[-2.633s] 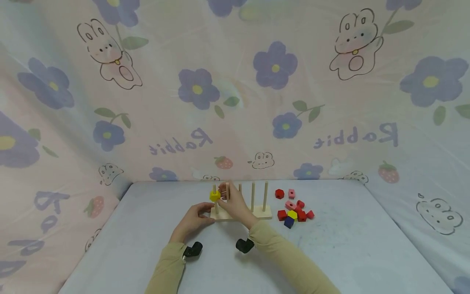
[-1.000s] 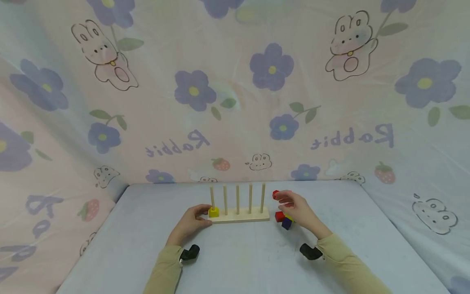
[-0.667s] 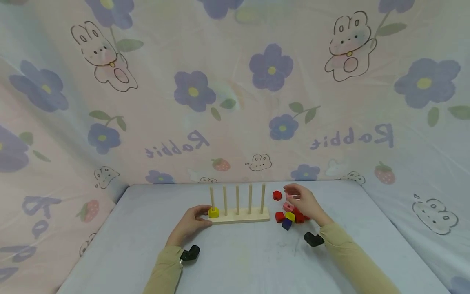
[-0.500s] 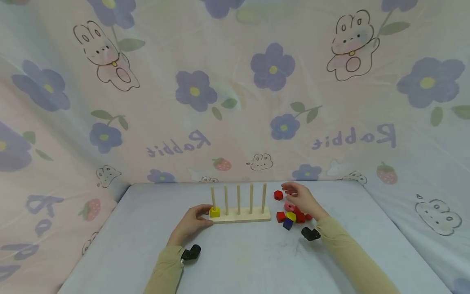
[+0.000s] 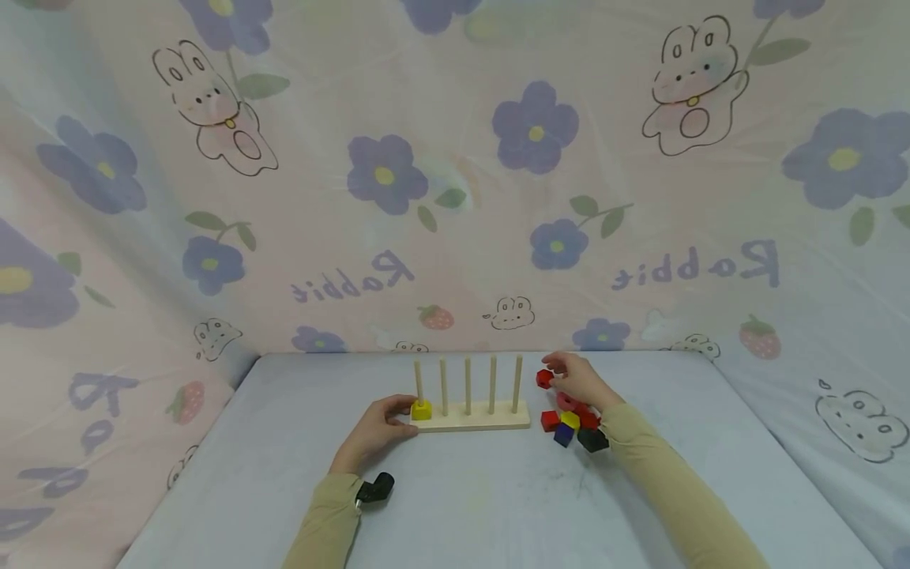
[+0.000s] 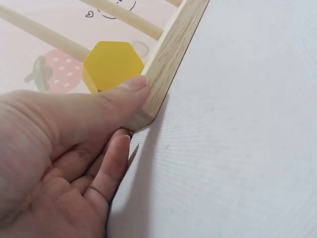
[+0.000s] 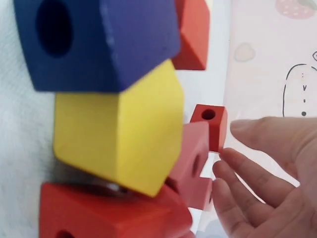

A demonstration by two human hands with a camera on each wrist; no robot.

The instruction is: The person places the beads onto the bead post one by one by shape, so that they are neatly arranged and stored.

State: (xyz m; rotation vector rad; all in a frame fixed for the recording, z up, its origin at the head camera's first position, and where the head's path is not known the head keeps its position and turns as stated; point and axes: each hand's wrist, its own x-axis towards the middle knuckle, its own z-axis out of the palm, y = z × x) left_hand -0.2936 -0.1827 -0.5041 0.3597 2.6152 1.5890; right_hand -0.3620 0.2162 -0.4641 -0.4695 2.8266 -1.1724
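In the head view, my left hand (image 5: pixel 377 431) grips the left end of a wooden peg board (image 5: pixel 479 421) that has several upright pegs. Its thumb presses the board's end in the left wrist view, with the other fingers curled behind. A yellow hexagonal bead (image 6: pixel 111 64) sits at the foot of the leftmost peg, beside that thumb. My right hand (image 5: pixel 581 381) hovers over the bead pile, fingers parted and holding nothing. Its fingertips are close to a red bead (image 7: pixel 216 139) with a hole; whether they touch it I cannot tell.
Right of the board lie a dark blue bead (image 5: pixel 564 435), a yellow bead (image 5: pixel 569 420), a red cube bead (image 5: pixel 550 421), a pink bead (image 5: pixel 565 401) and more red ones, partly under my right hand. A printed curtain (image 5: pixel 455 237) hangs behind the white table (image 5: pixel 462 498).
The yellow bead has gone down the leftmost peg to the board. My right hand has left it, moved right to the pile and shifted about there. My left hand stays on the board.
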